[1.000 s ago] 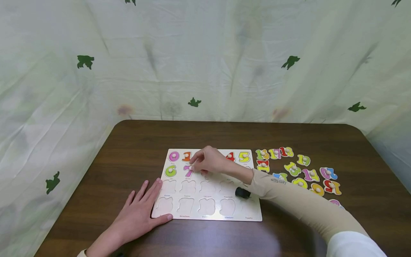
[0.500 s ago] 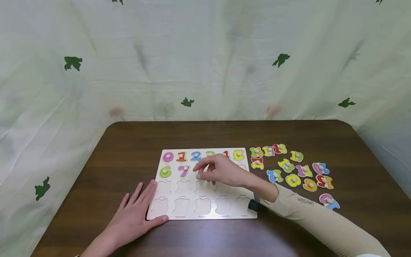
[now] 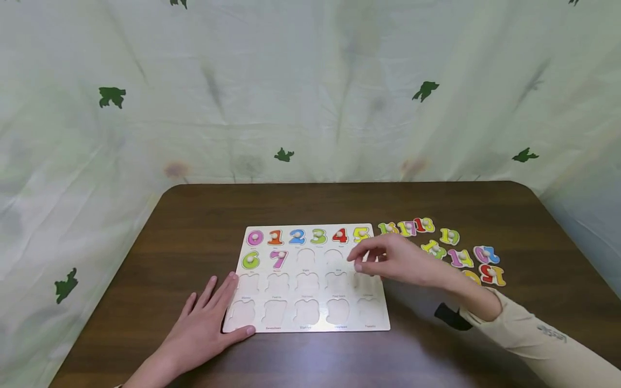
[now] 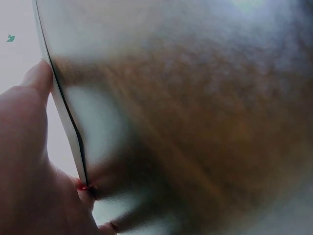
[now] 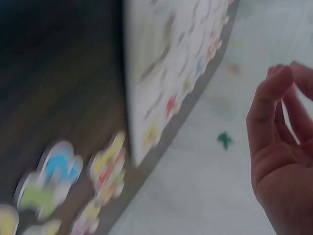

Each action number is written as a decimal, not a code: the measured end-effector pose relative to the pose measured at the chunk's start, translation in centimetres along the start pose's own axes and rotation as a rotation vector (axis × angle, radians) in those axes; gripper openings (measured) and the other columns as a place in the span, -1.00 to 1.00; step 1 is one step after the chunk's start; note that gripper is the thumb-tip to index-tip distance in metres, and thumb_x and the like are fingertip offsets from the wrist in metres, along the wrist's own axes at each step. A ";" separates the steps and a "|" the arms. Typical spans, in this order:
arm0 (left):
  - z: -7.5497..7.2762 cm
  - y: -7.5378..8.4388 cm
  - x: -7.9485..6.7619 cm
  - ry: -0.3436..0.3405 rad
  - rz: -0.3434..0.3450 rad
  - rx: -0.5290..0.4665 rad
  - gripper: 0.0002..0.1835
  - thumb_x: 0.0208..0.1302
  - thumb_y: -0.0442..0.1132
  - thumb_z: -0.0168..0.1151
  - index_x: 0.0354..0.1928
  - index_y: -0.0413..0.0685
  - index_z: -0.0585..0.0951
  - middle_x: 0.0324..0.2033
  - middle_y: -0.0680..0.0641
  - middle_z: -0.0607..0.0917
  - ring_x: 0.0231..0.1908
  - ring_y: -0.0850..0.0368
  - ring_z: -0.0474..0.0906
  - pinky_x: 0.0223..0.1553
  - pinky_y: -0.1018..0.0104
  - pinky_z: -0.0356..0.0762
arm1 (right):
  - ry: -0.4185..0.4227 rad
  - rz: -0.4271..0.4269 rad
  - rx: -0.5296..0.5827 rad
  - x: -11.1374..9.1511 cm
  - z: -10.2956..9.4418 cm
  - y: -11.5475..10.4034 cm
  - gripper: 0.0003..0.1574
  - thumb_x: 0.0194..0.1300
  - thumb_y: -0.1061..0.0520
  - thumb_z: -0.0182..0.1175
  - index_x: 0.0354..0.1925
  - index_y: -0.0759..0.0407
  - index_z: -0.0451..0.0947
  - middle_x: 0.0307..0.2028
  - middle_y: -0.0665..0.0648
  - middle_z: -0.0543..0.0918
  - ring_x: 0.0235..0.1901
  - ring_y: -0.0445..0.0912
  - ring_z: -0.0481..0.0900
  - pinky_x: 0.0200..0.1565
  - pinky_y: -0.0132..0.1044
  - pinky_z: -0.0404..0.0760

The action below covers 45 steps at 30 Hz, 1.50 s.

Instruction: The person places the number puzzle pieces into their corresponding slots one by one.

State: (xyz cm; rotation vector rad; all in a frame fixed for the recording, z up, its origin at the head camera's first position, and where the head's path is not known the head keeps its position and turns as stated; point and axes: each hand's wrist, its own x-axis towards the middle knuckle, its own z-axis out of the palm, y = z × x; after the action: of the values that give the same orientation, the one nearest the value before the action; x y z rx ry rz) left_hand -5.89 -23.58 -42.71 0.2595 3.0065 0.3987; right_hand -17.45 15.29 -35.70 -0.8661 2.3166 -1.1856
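Observation:
A white number-puzzle board [image 3: 290, 315] lies on the brown table. Knobbed numbers 0 to 5 fill its top row, with a green 6 [image 3: 250, 261] and a purple 7 [image 3: 278, 254] at the left of the second row. The other recesses in view are bare. My left hand [image 3: 196, 326] rests at the board's left edge, fingers straight and thumb on the near corner. Over the board's right side hovers my right hand [image 3: 398, 260], its fingers loosely bent with nothing between them; the right wrist view shows the thumb and fingers [image 5: 271, 93] close together.
Loose number pieces are spread right of the board, among them a purple-and-green 14 [image 3: 461, 258], a red-and-orange 15 [image 3: 492, 275] and a red-and-green 18 [image 3: 424, 225]. My right hand and forearm hide several more. A pale curtain [image 3: 310, 97] hangs behind the table [image 3: 271, 202].
My right hand has moved away from the purple 7, rightward across the board to its right edge. The 7 stays in its recess. The left hand keeps its place.

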 end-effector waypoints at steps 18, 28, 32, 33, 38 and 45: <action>0.1 -0.1 -0.2 0.008 0.005 0.011 0.21 0.04 0.62 0.01 0.55 -0.04 0.06 0.50 -0.10 0.14 0.47 -0.27 -0.10 0.28 -0.36 -0.07 | -0.104 0.077 -0.301 -7.8 -9.8 9.8 -0.82 0.24 0.23 0.34 -0.16 0.05 0.69 -0.29 -0.11 0.68 -0.36 -0.25 0.57 -0.33 -0.34 0.59; 0.1 0.0 0.0 0.005 0.006 0.013 0.20 0.04 0.63 0.00 0.55 -0.05 0.07 0.50 -0.10 0.14 0.47 -0.26 -0.11 0.29 -0.37 -0.09 | -0.144 -0.084 -0.174 -8.5 -9.1 11.6 -0.78 0.29 0.30 0.29 -0.17 0.02 0.72 -0.26 -0.06 0.68 -0.40 -0.17 0.56 -0.38 -0.34 0.60; 0.1 0.0 0.0 0.006 0.009 0.017 0.20 0.05 0.62 -0.01 0.55 -0.06 0.08 0.50 -0.09 0.13 0.47 -0.25 -0.11 0.30 -0.36 -0.09 | -0.148 -0.057 -0.194 -8.8 -9.1 11.9 -0.82 0.29 0.24 0.30 -0.18 -0.01 0.73 -0.28 -0.07 0.68 -0.39 -0.22 0.54 -0.41 -0.35 0.59; 0.1 0.0 0.0 0.006 0.009 0.017 0.20 0.05 0.62 -0.01 0.54 -0.06 0.08 0.50 -0.09 0.13 0.47 -0.25 -0.11 0.30 -0.36 -0.09 | -0.150 -0.044 -0.191 -8.9 -9.1 11.9 -0.82 0.29 0.24 0.31 -0.18 -0.01 0.73 -0.30 -0.05 0.68 -0.41 -0.23 0.53 -0.43 -0.35 0.58; 0.0 0.0 0.1 0.000 0.005 0.011 0.21 0.04 0.63 -0.01 0.55 -0.06 0.07 0.50 -0.09 0.13 0.47 -0.25 -0.11 0.30 -0.36 -0.09 | -0.145 -0.012 -0.169 -9.1 -8.9 12.0 -0.79 0.25 0.29 0.33 -0.19 0.02 0.71 -0.38 -0.04 0.64 -0.49 -0.21 0.51 -0.50 -0.36 0.56; 0.0 0.1 0.1 -0.002 0.004 0.009 0.21 0.04 0.63 0.00 0.55 -0.06 0.07 0.50 -0.10 0.13 0.47 -0.26 -0.11 0.30 -0.36 -0.09 | -0.111 0.049 -0.229 -9.4 -8.3 11.4 -0.82 0.24 0.23 0.34 -0.19 0.00 0.66 -0.43 -0.14 0.59 -0.46 -0.23 0.49 -0.44 -0.37 0.54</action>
State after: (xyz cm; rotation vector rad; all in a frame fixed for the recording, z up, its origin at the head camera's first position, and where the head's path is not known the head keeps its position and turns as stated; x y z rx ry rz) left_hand -5.95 -23.45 -42.72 0.2662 3.0072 0.3854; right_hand -19.44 31.64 -39.81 -0.9224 2.3983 -0.8409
